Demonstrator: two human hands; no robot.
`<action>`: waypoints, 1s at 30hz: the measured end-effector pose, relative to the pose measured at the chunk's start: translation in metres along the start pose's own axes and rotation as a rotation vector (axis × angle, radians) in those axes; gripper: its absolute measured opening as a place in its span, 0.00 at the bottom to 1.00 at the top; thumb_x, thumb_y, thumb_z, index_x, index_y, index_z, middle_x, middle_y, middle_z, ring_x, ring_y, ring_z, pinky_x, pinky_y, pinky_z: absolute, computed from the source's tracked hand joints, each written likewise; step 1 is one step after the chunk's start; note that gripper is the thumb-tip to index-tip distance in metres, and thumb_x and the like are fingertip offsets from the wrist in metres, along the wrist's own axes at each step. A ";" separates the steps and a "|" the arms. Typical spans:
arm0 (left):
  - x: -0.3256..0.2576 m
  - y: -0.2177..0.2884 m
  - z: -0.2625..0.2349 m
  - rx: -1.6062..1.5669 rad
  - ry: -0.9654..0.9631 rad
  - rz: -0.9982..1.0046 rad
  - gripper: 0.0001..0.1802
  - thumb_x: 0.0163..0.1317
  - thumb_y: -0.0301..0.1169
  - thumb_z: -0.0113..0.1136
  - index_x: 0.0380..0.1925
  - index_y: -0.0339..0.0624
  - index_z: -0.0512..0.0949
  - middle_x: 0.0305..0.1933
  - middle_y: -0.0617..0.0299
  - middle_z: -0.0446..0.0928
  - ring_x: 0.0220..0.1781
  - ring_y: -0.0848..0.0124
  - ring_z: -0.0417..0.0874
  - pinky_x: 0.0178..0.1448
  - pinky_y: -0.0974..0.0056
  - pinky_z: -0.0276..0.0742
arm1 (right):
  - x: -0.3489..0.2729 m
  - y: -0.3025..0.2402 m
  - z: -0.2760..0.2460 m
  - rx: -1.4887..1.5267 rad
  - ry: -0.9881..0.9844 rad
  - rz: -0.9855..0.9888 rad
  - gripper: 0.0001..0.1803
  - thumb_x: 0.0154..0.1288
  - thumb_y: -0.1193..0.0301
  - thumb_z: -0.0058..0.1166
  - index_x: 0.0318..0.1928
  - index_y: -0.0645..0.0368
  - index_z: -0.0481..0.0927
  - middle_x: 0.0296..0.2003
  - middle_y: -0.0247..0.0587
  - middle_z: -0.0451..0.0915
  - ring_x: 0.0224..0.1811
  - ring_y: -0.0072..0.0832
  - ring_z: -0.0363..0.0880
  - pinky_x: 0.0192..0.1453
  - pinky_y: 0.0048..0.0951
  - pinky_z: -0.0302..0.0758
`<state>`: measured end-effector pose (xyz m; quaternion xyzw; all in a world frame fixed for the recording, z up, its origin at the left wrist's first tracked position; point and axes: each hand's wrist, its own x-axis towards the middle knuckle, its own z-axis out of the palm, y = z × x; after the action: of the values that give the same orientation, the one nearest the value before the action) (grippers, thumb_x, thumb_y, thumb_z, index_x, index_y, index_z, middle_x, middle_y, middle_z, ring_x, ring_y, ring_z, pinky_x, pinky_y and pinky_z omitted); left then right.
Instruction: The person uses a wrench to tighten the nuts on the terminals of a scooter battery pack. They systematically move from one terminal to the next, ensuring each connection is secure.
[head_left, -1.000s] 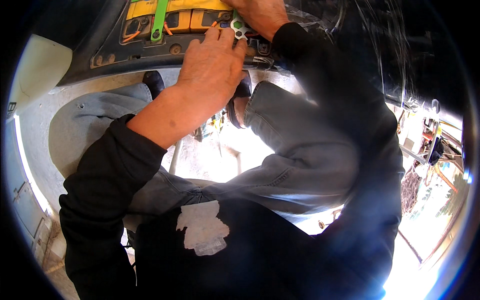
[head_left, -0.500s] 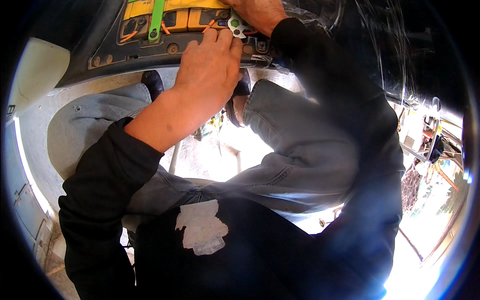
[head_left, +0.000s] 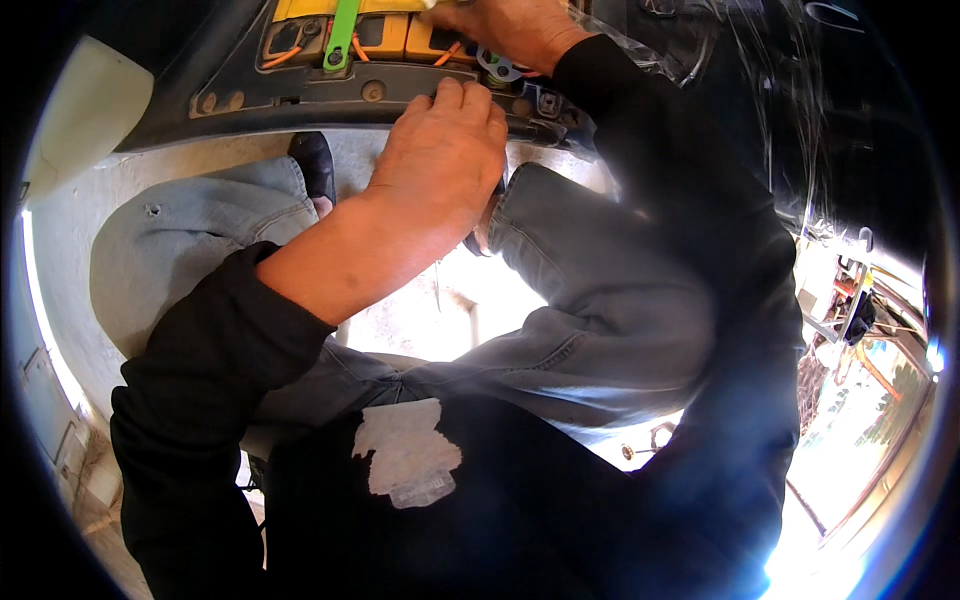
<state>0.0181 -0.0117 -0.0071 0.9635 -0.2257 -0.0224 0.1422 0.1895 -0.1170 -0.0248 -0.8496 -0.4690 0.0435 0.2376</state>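
Head view shows left hand (head_left: 440,155) curled, right hand (head_left: 515,30) cropped, either grip's hold unclear; pale patch (head_left: 408,452) seems lettered.

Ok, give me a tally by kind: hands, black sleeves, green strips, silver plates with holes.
Left hand and right hand: 2
Left sleeve and right sleeve: 2
Green strip: 1
Silver plate with holes: 1
Total: 6

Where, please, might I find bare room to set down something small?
The dark ledge has a short bare stretch below the green strap, between a slot and a round bolt. The floor between the jeans looks mostly open, though glare hides detail. Crowding is at the right hand, with the metal plate close by.
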 end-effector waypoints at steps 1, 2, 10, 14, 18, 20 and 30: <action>0.000 0.000 0.001 -0.007 0.002 -0.005 0.32 0.51 0.33 0.75 0.55 0.29 0.77 0.51 0.46 0.76 0.57 0.51 0.78 0.59 0.53 0.78 | 0.006 -0.002 0.003 0.025 -0.070 -0.114 0.16 0.63 0.66 0.64 0.45 0.64 0.80 0.42 0.61 0.78 0.44 0.59 0.81 0.50 0.53 0.78; -0.001 0.000 0.002 -0.013 0.003 -0.012 0.32 0.51 0.33 0.75 0.55 0.29 0.78 0.51 0.46 0.76 0.57 0.51 0.78 0.58 0.52 0.78 | 0.011 -0.005 0.006 0.051 -0.140 -0.228 0.16 0.63 0.66 0.63 0.46 0.63 0.79 0.42 0.61 0.78 0.44 0.59 0.81 0.50 0.52 0.78; 0.004 0.000 -0.010 -0.061 0.011 0.055 0.31 0.49 0.31 0.76 0.53 0.25 0.78 0.49 0.44 0.76 0.56 0.51 0.78 0.59 0.53 0.78 | 0.014 -0.003 -0.027 -0.064 0.053 -0.179 0.17 0.62 0.70 0.66 0.48 0.64 0.79 0.43 0.61 0.78 0.46 0.60 0.79 0.49 0.51 0.77; 0.000 -0.001 -0.009 -0.074 -0.012 0.015 0.32 0.49 0.30 0.76 0.53 0.24 0.77 0.50 0.44 0.76 0.56 0.50 0.78 0.59 0.54 0.78 | 0.024 -0.019 -0.032 -0.107 0.198 -0.022 0.22 0.60 0.66 0.70 0.51 0.66 0.82 0.42 0.63 0.80 0.45 0.58 0.81 0.49 0.50 0.78; -0.004 -0.003 -0.002 -0.067 0.061 0.003 0.32 0.48 0.30 0.76 0.53 0.25 0.78 0.51 0.43 0.76 0.56 0.50 0.78 0.60 0.53 0.78 | 0.019 -0.010 -0.030 0.063 0.147 0.327 0.21 0.59 0.65 0.71 0.45 0.69 0.85 0.31 0.62 0.84 0.35 0.54 0.86 0.42 0.45 0.82; -0.003 -0.003 -0.002 -0.068 0.078 0.002 0.31 0.49 0.31 0.76 0.52 0.25 0.78 0.52 0.44 0.75 0.56 0.50 0.78 0.60 0.53 0.78 | 0.011 -0.009 -0.035 0.103 0.118 0.460 0.21 0.59 0.65 0.71 0.44 0.71 0.85 0.29 0.61 0.84 0.33 0.53 0.87 0.41 0.44 0.82; 0.002 0.000 0.003 0.089 0.134 0.023 0.34 0.53 0.35 0.69 0.61 0.34 0.77 0.52 0.54 0.77 0.56 0.60 0.77 0.53 0.61 0.75 | -0.016 0.008 -0.019 -0.180 0.214 0.430 0.22 0.57 0.63 0.72 0.39 0.73 0.85 0.33 0.66 0.84 0.39 0.57 0.86 0.44 0.49 0.82</action>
<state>0.0195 -0.0131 -0.0096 0.9656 -0.2276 0.0537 0.1141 0.1930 -0.1404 -0.0138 -0.9472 -0.2516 -0.0390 0.1948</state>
